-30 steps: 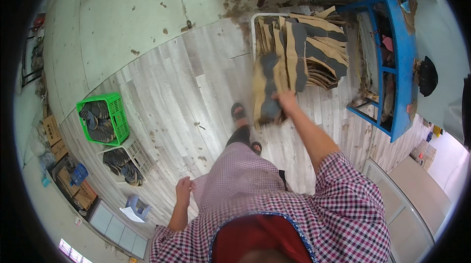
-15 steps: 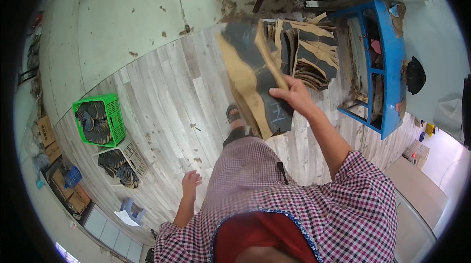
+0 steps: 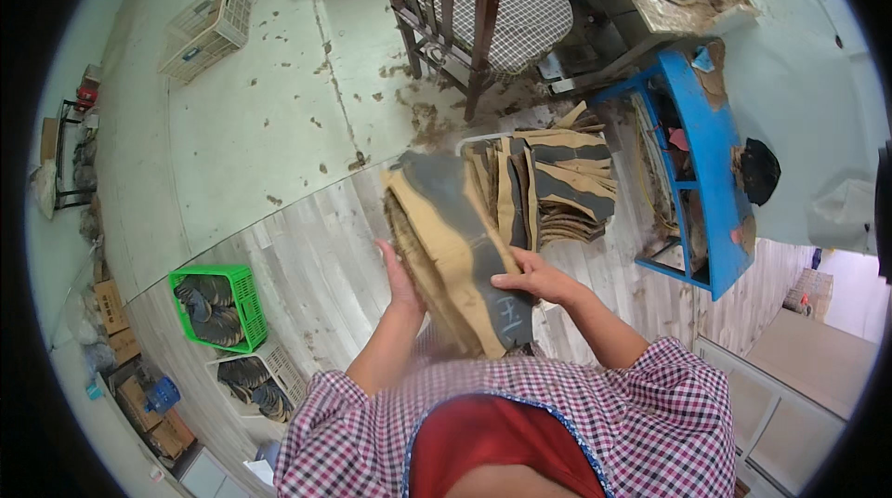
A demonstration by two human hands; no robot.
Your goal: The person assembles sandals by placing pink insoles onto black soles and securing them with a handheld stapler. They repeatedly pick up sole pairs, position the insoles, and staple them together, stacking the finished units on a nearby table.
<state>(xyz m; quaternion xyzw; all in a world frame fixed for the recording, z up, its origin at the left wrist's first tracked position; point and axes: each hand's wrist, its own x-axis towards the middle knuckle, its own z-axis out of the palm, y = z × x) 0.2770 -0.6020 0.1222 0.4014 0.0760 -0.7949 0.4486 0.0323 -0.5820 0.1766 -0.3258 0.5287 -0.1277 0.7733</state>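
Tan and dark grey in wavy bands, with pale marks near its lower end, the bundle of layered pieces [image 3: 467,261] shows rough brown edges along its left side. Head view: the bundle is held between the hands, before the person's chest. The right hand [image 3: 544,280] pinches its lower right edge, thumb on top; the left hand [image 3: 401,282] is at its left side, its finger closure impossible to tell. Right of the bundle, similar pieces [image 3: 569,177] lie stacked, with a blue rack [image 3: 731,261] farther right. Plank flooring [image 3: 321,247] spreads below the bundle; beyond it, pale green flooring [image 3: 246,150] bears dark scraps. A green crate [image 3: 248,312] stands left of the bundle.
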